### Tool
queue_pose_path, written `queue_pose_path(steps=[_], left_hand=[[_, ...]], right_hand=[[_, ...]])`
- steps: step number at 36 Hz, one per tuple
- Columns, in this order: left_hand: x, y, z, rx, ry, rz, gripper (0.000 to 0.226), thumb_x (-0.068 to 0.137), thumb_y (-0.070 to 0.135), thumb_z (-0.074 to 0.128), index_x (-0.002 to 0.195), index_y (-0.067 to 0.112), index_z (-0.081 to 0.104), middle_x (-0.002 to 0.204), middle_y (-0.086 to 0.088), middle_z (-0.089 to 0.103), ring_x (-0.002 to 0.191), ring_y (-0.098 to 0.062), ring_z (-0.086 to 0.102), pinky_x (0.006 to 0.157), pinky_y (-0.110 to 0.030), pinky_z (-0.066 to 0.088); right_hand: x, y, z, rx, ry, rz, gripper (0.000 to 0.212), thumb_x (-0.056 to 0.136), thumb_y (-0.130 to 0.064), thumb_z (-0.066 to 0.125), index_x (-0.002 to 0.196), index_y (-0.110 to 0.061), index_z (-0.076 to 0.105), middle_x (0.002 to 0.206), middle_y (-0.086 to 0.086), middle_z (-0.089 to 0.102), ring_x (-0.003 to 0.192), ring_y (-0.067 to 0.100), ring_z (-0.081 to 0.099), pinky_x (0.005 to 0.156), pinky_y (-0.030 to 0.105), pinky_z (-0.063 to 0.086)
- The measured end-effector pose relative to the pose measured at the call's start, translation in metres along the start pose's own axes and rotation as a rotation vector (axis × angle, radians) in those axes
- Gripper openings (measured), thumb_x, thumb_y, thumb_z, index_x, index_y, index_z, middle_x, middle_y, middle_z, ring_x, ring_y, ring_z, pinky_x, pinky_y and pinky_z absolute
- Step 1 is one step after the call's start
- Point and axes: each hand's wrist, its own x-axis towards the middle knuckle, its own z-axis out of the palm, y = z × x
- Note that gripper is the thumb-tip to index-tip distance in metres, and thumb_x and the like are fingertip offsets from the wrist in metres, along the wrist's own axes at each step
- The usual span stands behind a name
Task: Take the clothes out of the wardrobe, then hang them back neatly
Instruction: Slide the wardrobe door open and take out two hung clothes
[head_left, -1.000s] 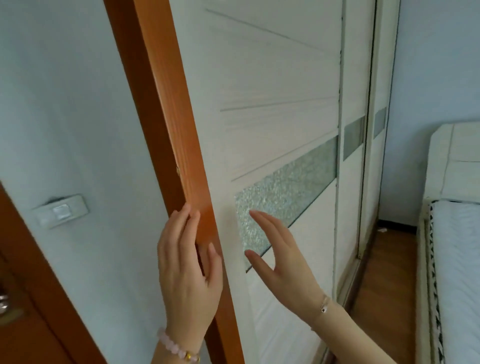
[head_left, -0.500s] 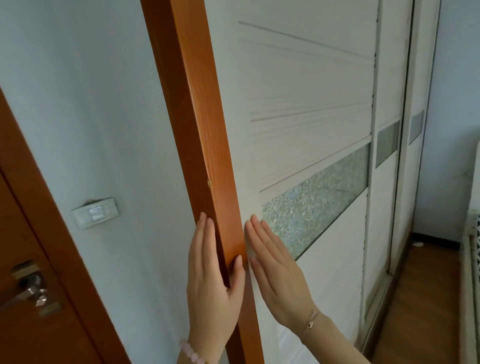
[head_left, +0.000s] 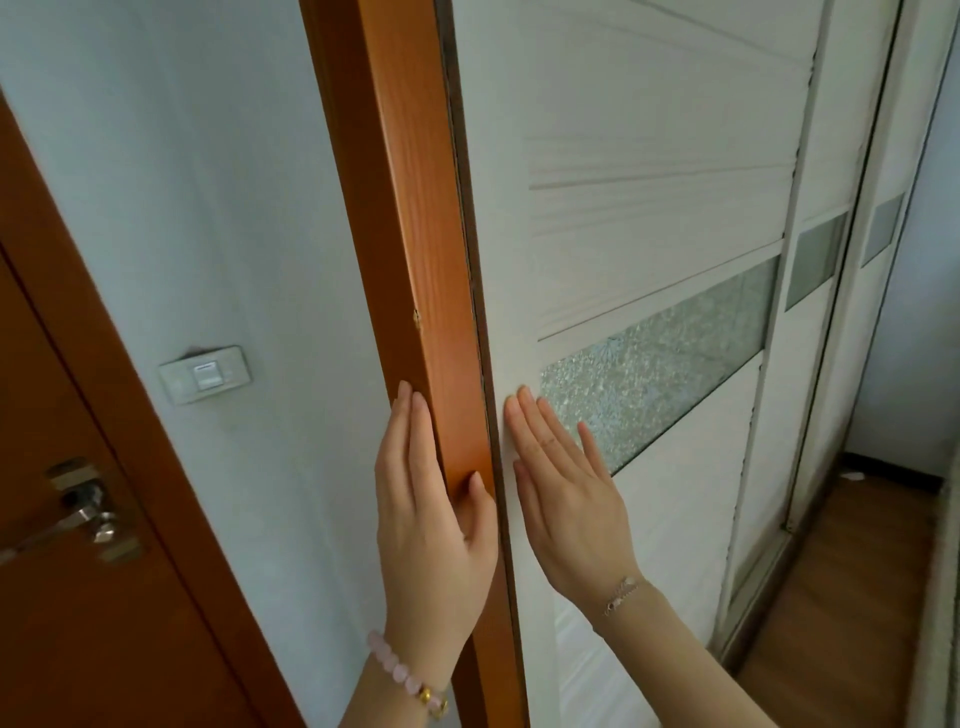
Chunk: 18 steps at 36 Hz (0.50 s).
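- Head view: the right hand (head_left: 566, 509), clear of the panel a second ago, now lies flat on the white wardrobe door (head_left: 649, 156) near its left edge. The door is shut, so sliding it open looks next.
- The left hand (head_left: 431, 519) rests on the orange frame (head_left: 410, 208), straight-fingered, thumb across the front.
- The right fingers (head_left: 540, 426) are straight, slightly spread and hold nothing. The clothes are hidden behind the door.

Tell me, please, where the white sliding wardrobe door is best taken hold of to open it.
Probably near its left vertical edge, beside the wooden frame, coming from the front. The white sliding door shows a flat face with no handle, so the right hand pressed flat there and pushing rightward seems the workable grip. The left hand rests on the frame.
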Motion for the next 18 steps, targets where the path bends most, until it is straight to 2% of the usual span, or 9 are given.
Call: queue_pose_path(steps=[3, 6, 10, 13, 15, 18], left_hand=[[-0.001, -0.001, -0.002, 0.000, -0.006, 0.003, 0.063, 0.086, 0.031, 0.042, 0.143, 0.015, 0.021, 0.148, -0.004, 0.027, 0.135, -0.016, 0.030, 0.107, -0.029, 0.028], [-0.001, -0.002, -0.003, 0.001, -0.008, 0.003, 0.062, 0.087, 0.029, 0.044, 0.143, 0.015, 0.022, 0.147, -0.002, 0.026, 0.134, -0.015, 0.031, 0.107, -0.035, 0.030], [-0.001, -0.001, -0.002, -0.001, -0.015, 0.006, 0.064, 0.086, 0.022, 0.050, 0.143, 0.015, 0.023, 0.146, -0.002, 0.027, 0.133, -0.015, 0.031, 0.108, -0.026, 0.026], [0.000, -0.001, -0.002, -0.005, -0.021, -0.004, 0.061, 0.086, 0.029, 0.042, 0.143, 0.015, 0.023, 0.146, -0.002, 0.027, 0.134, -0.011, 0.029, 0.107, -0.020, 0.024], [0.000, 0.000, -0.002, 0.001, -0.013, -0.001, 0.061, 0.087, 0.028, 0.044, 0.142, 0.015, 0.023, 0.146, -0.003, 0.027, 0.134, -0.005, 0.024, 0.107, -0.015, 0.023], [-0.003, 0.003, -0.001, -0.008, 0.018, -0.025, 0.063, 0.084, 0.018, 0.052, 0.141, 0.018, 0.024, 0.143, -0.001, 0.029, 0.133, -0.011, 0.029, 0.104, -0.022, 0.031]], right_hand=[[0.001, 0.003, 0.002, -0.004, -0.006, 0.023, 0.051, 0.099, -0.028, 0.029, 0.149, -0.030, 0.015, 0.155, -0.014, 0.015, 0.144, 0.006, 0.017, 0.116, 0.041, 0.023], [0.002, 0.009, 0.005, 0.029, -0.010, 0.043, 0.054, 0.099, -0.042, 0.027, 0.148, -0.037, 0.005, 0.156, -0.015, 0.008, 0.145, 0.007, 0.014, 0.118, 0.041, 0.020], [0.005, 0.020, 0.008, 0.048, 0.017, 0.027, 0.062, 0.096, -0.046, 0.035, 0.147, -0.041, 0.000, 0.156, -0.015, 0.008, 0.145, 0.011, 0.016, 0.116, 0.042, 0.025], [0.007, 0.029, 0.007, 0.073, 0.041, 0.011, 0.062, 0.096, -0.044, 0.037, 0.147, -0.041, 0.003, 0.156, -0.014, 0.011, 0.145, 0.012, 0.018, 0.115, 0.044, 0.027], [0.009, 0.033, 0.007, 0.111, 0.076, 0.009, 0.062, 0.095, -0.040, 0.043, 0.147, -0.039, 0.009, 0.156, -0.013, 0.016, 0.144, 0.011, 0.021, 0.115, 0.044, 0.029], [0.012, 0.040, 0.009, 0.216, 0.144, 0.031, 0.064, 0.092, -0.031, 0.056, 0.146, -0.032, 0.023, 0.153, -0.012, 0.026, 0.140, 0.004, 0.029, 0.112, 0.038, 0.035]])
